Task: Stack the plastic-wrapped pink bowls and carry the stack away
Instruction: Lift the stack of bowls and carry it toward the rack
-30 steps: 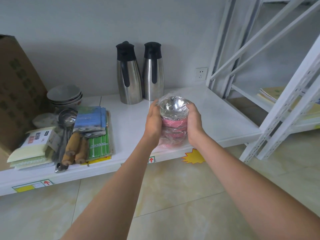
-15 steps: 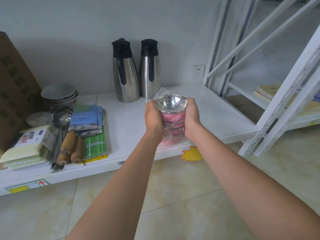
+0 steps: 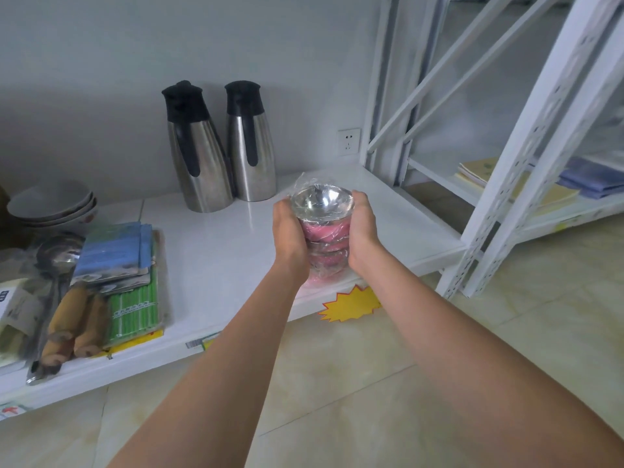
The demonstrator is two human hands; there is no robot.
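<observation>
A stack of pink bowls point(image 3: 325, 233) wrapped in clear plastic, with shiny steel insides, is held upright just above the front edge of the low white shelf point(image 3: 216, 251). My left hand point(image 3: 291, 231) clasps the stack's left side and my right hand point(image 3: 362, 228) clasps its right side. The top bowl's steel interior faces up at me. My palms hide the sides of the lower bowls.
Two steel thermos jugs point(image 3: 219, 146) stand at the shelf's back. Grey bowls point(image 3: 54, 204), a ladle, packets and wooden-handled tools point(image 3: 101, 282) lie on the left. A white metal rack point(image 3: 526, 157) stands to the right, holding booklets. The floor below is tiled.
Both hands have lifted the stack slightly off the shelf and toward me. The view has shifted a little rightward; the cardboard box on the left has left the frame.
</observation>
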